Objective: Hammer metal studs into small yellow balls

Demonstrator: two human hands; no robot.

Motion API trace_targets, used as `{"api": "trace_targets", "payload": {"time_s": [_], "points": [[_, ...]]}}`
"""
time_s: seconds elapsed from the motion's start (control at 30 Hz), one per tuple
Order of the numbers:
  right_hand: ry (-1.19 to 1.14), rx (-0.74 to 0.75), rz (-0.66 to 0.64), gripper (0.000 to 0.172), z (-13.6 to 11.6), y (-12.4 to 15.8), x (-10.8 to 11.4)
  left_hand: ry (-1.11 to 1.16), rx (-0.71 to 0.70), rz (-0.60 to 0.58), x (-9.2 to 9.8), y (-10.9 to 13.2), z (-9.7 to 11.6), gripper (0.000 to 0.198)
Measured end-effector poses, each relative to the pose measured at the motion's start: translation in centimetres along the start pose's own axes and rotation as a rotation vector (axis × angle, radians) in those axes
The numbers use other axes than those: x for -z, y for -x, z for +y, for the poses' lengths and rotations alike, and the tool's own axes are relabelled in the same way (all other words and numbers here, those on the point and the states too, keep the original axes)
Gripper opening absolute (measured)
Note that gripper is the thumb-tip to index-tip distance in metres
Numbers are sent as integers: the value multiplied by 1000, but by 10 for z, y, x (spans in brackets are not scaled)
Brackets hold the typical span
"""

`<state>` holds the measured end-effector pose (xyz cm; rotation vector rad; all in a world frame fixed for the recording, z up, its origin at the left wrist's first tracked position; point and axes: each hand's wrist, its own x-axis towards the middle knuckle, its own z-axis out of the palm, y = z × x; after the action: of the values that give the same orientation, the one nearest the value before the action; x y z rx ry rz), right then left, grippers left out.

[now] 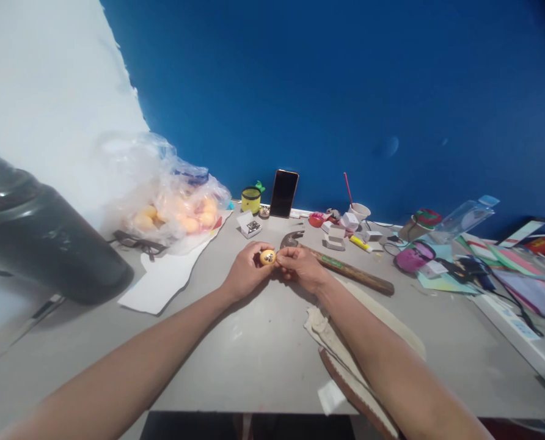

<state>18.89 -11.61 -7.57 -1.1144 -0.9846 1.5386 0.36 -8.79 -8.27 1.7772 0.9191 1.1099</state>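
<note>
My left hand [248,269] is wrapped round a small orange ball [267,257], which has several dark and silvery spots on its near face. Close against the ball's right side, the fingertips of my right hand [300,265] are pinched together; whatever is between them is too small to make out. Just behind the right hand lies a claw hammer [346,270], its wooden handle pointing right. Beyond the left hand stands an open white box [249,226] with small shiny metal pieces in it.
A clear plastic bag [171,201] of orange balls sits at the left, behind glasses [139,243] and a white sheet [162,281]. A large dark bottle [47,232] stands nearer. A phone [284,193] leans on the wall. A shoe sole [355,391] and cloth [322,327] lie under my right forearm.
</note>
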Motion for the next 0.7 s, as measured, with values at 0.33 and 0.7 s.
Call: {"api": "trace_targets", "payload": {"time_s": [0.33, 0.7], "points": [[109, 49, 24, 36, 3, -1, -4, -43, 1, 13, -1, 3, 1, 27], [173, 27, 65, 25, 3, -2, -6, -133, -14, 24, -3, 5, 4, 20]]}}
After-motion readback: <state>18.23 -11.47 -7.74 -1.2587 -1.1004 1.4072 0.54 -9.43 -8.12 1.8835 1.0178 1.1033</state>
